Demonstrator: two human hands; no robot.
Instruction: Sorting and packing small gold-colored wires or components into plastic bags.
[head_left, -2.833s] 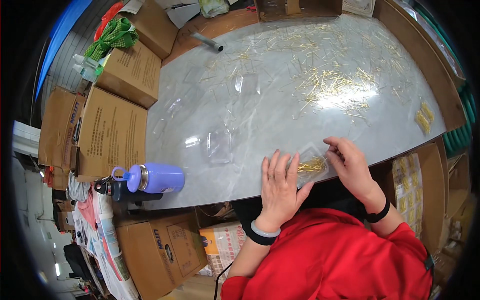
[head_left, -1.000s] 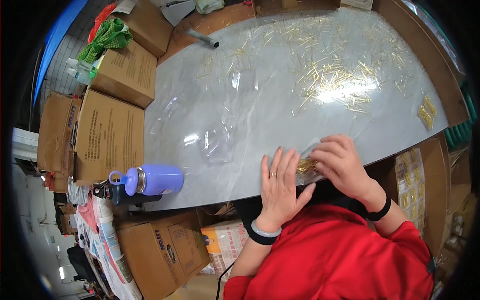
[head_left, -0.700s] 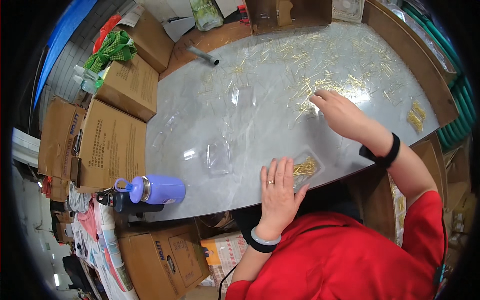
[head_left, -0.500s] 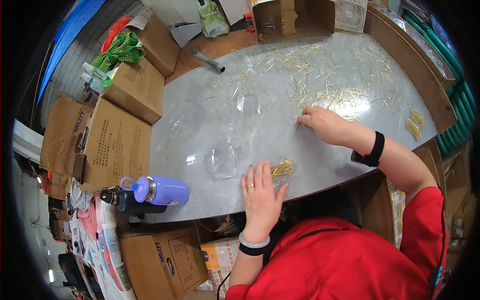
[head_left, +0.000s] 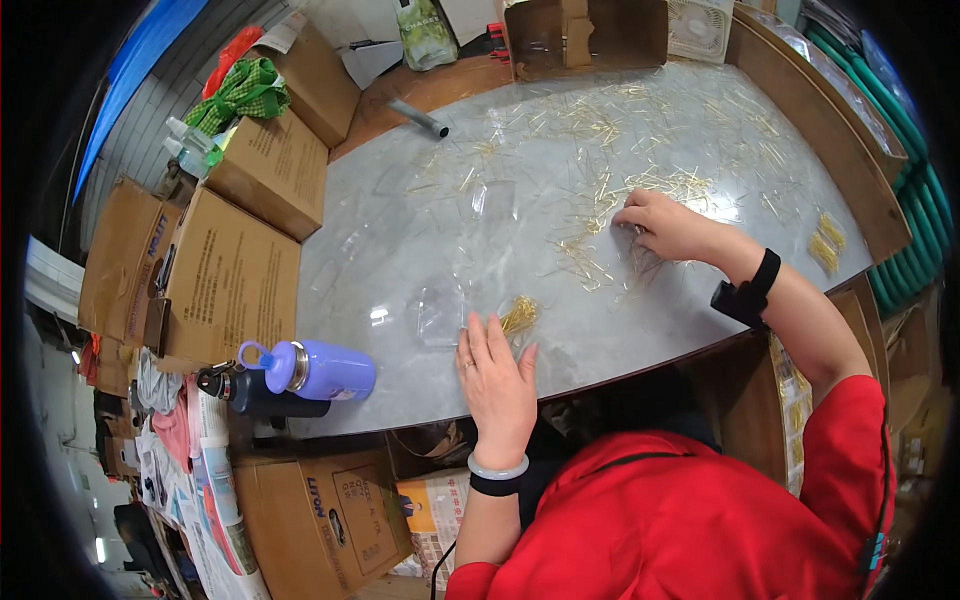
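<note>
My left hand (head_left: 497,385) lies with its fingers stretched out near the table's front edge. Its fingertips are beside a bundle of thin gold-coloured pins (head_left: 519,314), partly hidden by the hand. A clear plastic case (head_left: 440,315) lies just left of those fingers. My right hand (head_left: 665,222) is over the right part of the table, fingers curled down among loose gold pins (head_left: 585,265). Some thin pieces show under its fingertips; what the fingers grip cannot be made out. Behind that hand lies a denser heap of gold pins (head_left: 672,182).
More pins are strewn toward the back. Another clear case (head_left: 494,200), a grey tube (head_left: 418,118) and pin bundles (head_left: 827,243) lie on the grey table (head_left: 370,270). A purple bottle (head_left: 335,370) and a dark bottle (head_left: 275,394) stand at left, near cardboard boxes (head_left: 235,285).
My left hand and the pin bundle have shifted left, toward the clear case. My right hand has moved slightly right, and loose pins now lie spread to its left.
</note>
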